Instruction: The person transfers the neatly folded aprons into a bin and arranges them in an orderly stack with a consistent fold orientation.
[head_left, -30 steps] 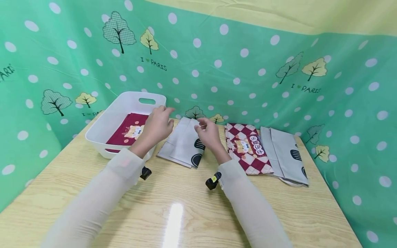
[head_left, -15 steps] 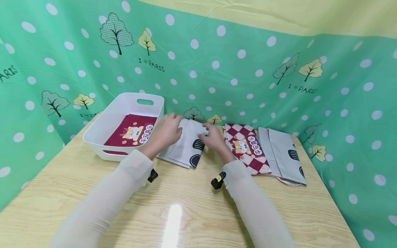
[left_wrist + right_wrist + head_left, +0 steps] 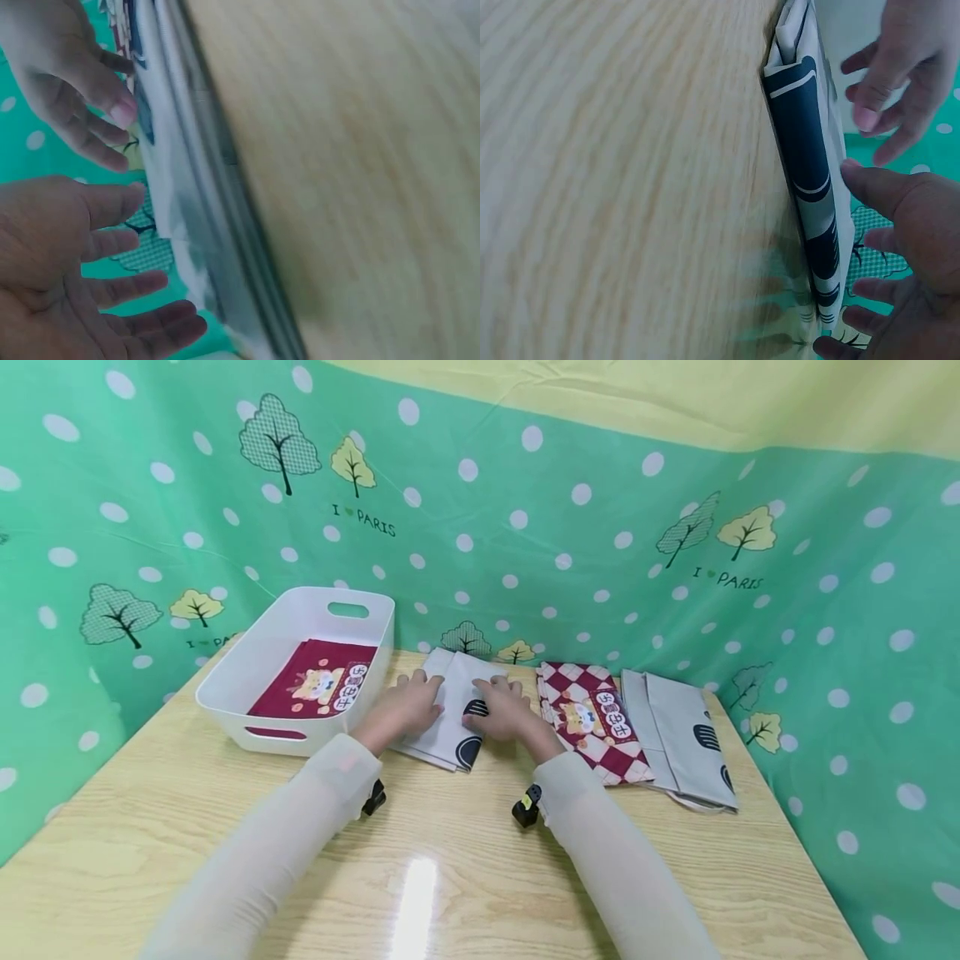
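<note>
A folded grey cloth (image 3: 452, 714) with dark printed shapes lies on the table between my two hands. My left hand (image 3: 408, 706) is over its left side, fingers apart and loosely bent. Over the right edge is my right hand (image 3: 501, 708), thumb and fingers spread. From the left wrist view, the layered folds of the cloth (image 3: 202, 165) stand edge-on beside the left hand (image 3: 82, 262), whose fingers grip nothing. In the right wrist view the right hand (image 3: 915, 247) has its thumb close to the cloth (image 3: 806, 135); whether it touches cannot be told.
A white plastic basket (image 3: 225, 693) at the left holds a folded dark red cloth (image 3: 315, 681) with a cartoon animal. To the right lie a red-and-white checked folded cloth (image 3: 592, 722) and another folded grey cloth (image 3: 682, 735). A green dotted curtain (image 3: 480, 543) hangs behind the table.
The left hand has moved from beside the basket, right and down, to the grey cloth. The right hand has lowered slightly to the cloth's right edge. The cloth stays in place.
</note>
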Demonstrator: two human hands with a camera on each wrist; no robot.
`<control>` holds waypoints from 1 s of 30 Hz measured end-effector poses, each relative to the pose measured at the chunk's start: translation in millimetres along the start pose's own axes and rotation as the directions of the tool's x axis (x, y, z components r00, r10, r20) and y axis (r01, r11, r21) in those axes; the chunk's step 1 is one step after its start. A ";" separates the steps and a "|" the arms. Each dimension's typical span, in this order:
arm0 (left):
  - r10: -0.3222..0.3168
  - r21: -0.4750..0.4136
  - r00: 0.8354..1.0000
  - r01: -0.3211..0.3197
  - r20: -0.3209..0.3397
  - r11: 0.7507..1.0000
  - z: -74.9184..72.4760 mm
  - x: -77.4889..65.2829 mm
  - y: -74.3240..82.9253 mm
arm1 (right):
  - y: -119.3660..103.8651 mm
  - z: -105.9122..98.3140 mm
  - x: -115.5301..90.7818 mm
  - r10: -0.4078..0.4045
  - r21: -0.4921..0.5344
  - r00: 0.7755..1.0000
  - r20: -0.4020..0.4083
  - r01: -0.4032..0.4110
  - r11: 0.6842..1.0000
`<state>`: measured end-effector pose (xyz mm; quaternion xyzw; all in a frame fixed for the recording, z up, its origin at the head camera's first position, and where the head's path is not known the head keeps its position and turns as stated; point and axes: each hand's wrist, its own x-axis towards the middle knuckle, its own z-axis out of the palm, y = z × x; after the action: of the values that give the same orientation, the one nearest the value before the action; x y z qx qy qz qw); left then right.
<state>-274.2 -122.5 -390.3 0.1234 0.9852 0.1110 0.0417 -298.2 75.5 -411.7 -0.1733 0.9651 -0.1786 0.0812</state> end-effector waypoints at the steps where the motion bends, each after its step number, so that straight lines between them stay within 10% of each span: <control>1: -0.008 -0.002 1.000 0.008 0.017 1.000 2.0 -0.7 -0.9 | 0.5 0.6 -0.6 -0.003 -0.017 1.000 0.017 0.003 1.000; 30: 0.009 -0.053 0.999 -0.007 0.051 0.999 15.1 -2.7 6.5 | 28.8 -13.9 -12.9 -0.011 0.015 0.999 0.053 0.010 1.000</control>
<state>-268.4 -113.9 -403.4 0.1290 0.9801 0.1339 0.0695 -298.1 109.8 -408.4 -0.1825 0.9603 -0.1816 0.1073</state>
